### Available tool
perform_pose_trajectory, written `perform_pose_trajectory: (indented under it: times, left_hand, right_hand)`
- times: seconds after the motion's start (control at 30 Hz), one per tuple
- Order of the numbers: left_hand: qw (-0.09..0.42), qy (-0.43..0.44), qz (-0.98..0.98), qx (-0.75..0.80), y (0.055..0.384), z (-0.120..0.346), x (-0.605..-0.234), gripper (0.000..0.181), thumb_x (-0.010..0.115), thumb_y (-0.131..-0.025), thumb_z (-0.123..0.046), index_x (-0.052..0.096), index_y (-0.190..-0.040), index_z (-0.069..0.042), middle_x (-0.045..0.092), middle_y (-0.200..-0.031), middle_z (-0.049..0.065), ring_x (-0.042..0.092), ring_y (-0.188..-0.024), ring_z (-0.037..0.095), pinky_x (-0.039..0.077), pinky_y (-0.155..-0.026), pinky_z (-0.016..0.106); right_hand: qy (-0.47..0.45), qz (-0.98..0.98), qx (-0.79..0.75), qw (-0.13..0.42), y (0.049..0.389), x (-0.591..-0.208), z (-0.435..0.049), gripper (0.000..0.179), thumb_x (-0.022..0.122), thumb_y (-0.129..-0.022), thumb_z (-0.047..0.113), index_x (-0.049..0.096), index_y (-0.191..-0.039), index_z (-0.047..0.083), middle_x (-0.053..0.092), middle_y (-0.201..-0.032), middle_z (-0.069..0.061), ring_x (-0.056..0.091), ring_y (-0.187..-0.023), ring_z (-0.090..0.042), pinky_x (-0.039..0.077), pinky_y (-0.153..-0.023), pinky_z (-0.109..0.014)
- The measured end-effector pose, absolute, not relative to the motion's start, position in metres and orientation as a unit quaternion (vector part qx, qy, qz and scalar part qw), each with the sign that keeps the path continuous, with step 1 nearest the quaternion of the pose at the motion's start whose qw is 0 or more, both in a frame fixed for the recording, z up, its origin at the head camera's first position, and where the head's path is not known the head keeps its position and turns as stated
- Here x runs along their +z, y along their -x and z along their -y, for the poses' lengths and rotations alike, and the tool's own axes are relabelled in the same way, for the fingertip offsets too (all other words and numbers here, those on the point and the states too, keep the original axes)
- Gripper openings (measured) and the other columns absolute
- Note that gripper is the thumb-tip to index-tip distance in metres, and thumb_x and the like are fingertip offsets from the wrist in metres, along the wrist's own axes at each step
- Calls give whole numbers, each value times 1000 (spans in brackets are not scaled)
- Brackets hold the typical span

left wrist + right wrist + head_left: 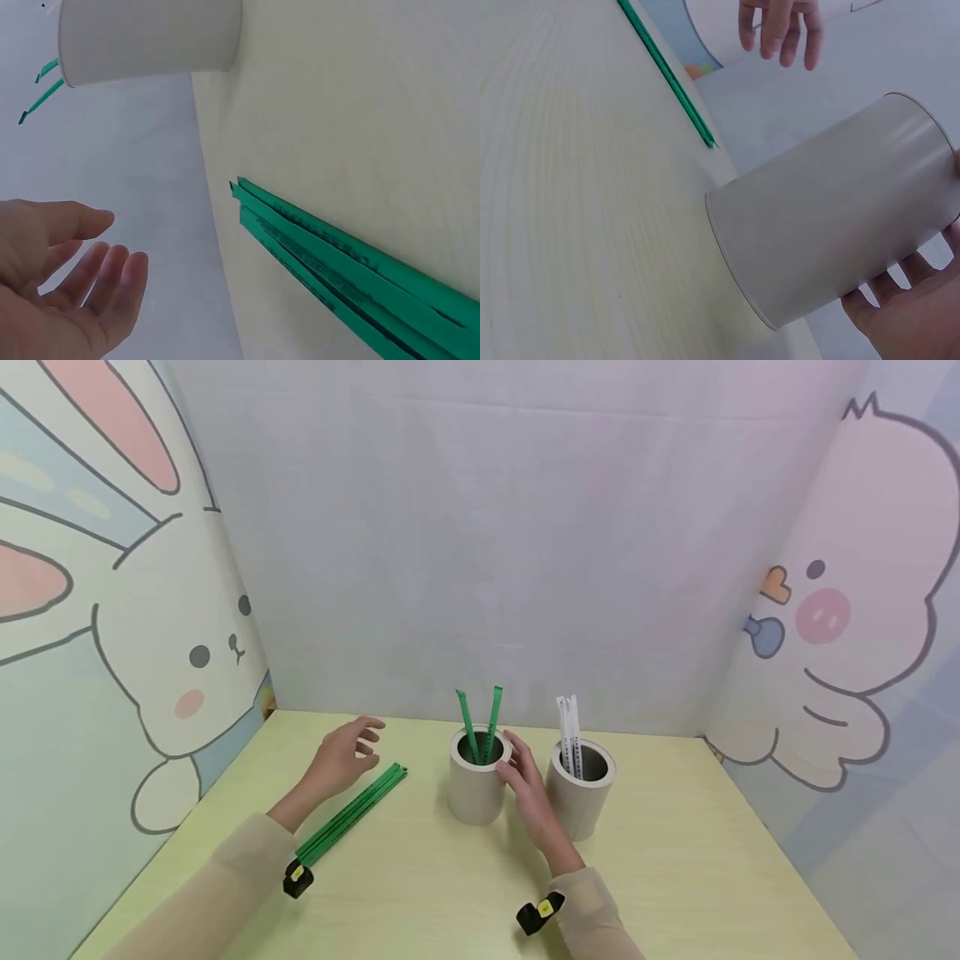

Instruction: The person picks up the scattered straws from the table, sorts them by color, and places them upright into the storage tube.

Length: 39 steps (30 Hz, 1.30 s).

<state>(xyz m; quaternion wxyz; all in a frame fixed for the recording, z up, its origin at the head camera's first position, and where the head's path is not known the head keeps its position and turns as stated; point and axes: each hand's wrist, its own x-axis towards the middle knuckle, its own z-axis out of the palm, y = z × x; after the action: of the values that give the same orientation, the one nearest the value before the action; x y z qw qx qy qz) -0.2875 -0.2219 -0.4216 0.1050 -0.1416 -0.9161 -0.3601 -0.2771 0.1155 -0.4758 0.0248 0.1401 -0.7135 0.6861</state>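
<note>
My right hand (pixel 531 795) grips a grey-white round cup (pixel 475 795) from its right side, the thumb and fingers around it near the rim. Two thin green printed packets (pixel 492 722) lean inside that cup, their upper ends spread apart. To the left, my left hand (pixel 343 758) hovers over the table with relaxed fingers and nothing in them. Beside it lies a bundle of long thin green printed packets (pixel 337 262), placed slantwise. In the right wrist view the cup's side (pixel 832 217) fills the middle, with fingers of my right hand (pixel 922 307) behind it.
A second matching cup (pixel 581 806) holds thin white printed packets (pixel 570 739) and stands just right of my right hand. The pale wooden table (pixel 675 843) ends at a grey-white back cloth (pixel 480 568). Cartoon-printed panels (pixel 165 693) stand at both sides.
</note>
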Motion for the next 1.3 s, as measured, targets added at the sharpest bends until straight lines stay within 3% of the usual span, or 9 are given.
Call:
perform_pose_trajectory:
  times: [0.33, 0.77, 1.3]
  left_hand:
    - [22, 136, 934, -328, 269, 253, -446, 41, 73, -92, 7, 63, -132, 2, 69, -115, 24, 68, -94, 30, 60, -74, 43]
    - [-3, 153, 946, -287, 268, 265, -470, 41, 73, -85, 14, 67, -123, 2, 69, -102, 12, 68, -85, 23, 59, -73, 41]
    - [-36, 126, 959, -250, 270, 261, -467, 37, 65, -82, 19, 72, -112, -3, 66, -87, 8, 55, -76, 21, 53, -68, 35]
  right_hand:
    - [-140, 711, 689, 25, 277, -475, -115, 57, 50, -112, 27, 32, -166, 25, 41, -166, -10, 37, -153, -32, 32, -121, -52]
    - [-141, 707, 692, 25, 277, -474, -115, 58, 51, -112, 28, 33, -166, 24, 39, -167, -10, 34, -155, -35, 29, -123, -57]
    - [-140, 709, 691, 26, 277, -476, -115, 58, 51, -111, 28, 33, -166, 24, 40, -167, -11, 35, -155, -34, 30, -123, -56]
